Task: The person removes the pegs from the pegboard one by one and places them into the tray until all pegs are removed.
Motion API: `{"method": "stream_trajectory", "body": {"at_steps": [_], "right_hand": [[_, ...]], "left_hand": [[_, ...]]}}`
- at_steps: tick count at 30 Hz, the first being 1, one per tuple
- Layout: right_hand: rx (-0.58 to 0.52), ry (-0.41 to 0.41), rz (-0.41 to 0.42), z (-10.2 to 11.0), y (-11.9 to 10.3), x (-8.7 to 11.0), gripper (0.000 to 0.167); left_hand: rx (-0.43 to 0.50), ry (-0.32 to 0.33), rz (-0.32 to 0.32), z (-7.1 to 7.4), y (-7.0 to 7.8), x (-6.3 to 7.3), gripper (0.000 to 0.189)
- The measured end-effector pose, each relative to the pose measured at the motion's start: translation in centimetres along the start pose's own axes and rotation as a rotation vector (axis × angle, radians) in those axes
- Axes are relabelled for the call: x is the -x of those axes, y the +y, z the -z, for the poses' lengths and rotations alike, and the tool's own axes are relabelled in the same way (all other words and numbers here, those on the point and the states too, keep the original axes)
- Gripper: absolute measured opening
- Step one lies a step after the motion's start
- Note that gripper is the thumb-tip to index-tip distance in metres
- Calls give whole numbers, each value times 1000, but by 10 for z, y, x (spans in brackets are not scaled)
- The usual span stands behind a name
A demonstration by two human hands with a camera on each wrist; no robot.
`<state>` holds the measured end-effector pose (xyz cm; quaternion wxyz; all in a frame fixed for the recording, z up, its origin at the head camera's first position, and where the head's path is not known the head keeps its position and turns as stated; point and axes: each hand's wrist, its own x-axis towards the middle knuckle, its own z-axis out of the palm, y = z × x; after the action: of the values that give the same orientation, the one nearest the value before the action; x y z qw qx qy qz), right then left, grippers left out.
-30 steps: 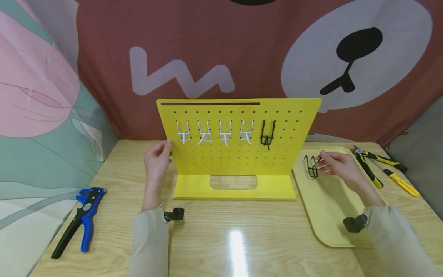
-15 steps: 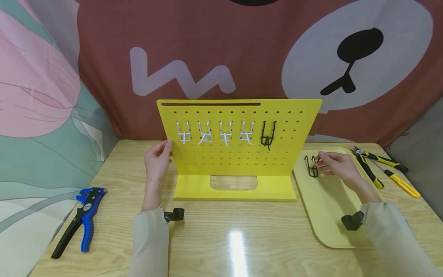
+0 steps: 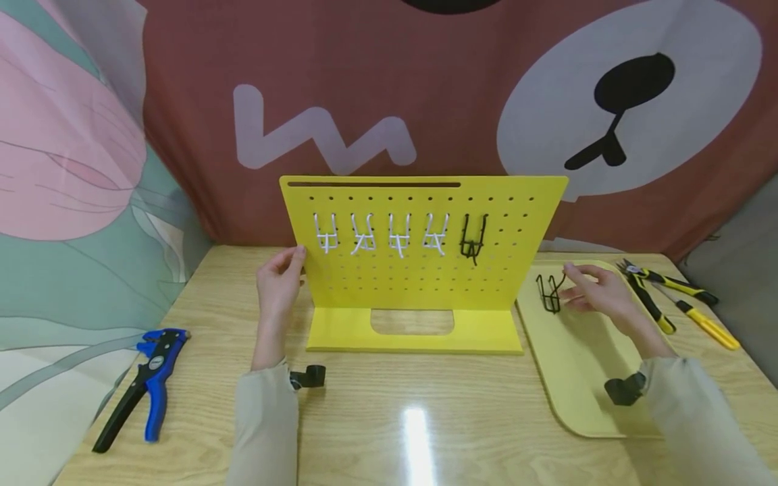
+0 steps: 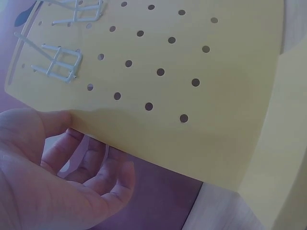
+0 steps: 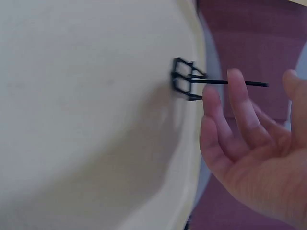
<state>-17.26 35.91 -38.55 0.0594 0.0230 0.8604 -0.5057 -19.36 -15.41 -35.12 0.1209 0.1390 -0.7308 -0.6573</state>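
Observation:
A yellow pegboard (image 3: 401, 290) stands on the table, with several white wire hooks (image 3: 398, 236) and one black wire hook (image 3: 471, 239) fixed in a row. My left hand (image 3: 279, 280) pinches the board's left edge, thumb on the front and fingers behind. At the far end of the cream tray (image 3: 583, 385) sits another black wire hook (image 5: 182, 79), its long prong sticking up. Beside it is my right hand (image 3: 598, 293), fingers loosely bent. In the right wrist view a finger (image 5: 240, 96) overlaps the prong, while the thumb (image 5: 293, 86) stays apart from it.
Black-and-yellow pliers (image 3: 650, 297) and a screwdriver with a yellow handle (image 3: 708, 325) lie right of the tray. At the left of the wooden table (image 3: 365, 418) is a blue-and-black wire stripper (image 3: 154, 378). A printed cloth (image 3: 450, 88) hangs behind the board.
The head view has shifted slightly. My right hand has opened a little around the hook's prong, fingers lower and thumb apart. The left hand keeps its place on the board.

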Motion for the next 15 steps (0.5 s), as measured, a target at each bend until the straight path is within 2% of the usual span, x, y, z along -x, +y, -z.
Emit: {"method": "stream_trajectory", "body": {"at_steps": [2, 5, 9, 15], "right_hand": [[9, 52, 17, 3, -6, 4, 72], [-23, 168, 64, 7, -20, 10, 51], [-164, 265, 149, 3, -43, 17, 17], [-419, 341, 305, -23, -59, 32, 11]], "left_hand": [[-5, 0, -1, 0, 0, 0, 38], [-4, -5, 0, -1, 0, 0, 39], [-11, -8, 4, 0, 1, 0, 40], [-1, -9, 0, 0, 0, 1, 38]]}}
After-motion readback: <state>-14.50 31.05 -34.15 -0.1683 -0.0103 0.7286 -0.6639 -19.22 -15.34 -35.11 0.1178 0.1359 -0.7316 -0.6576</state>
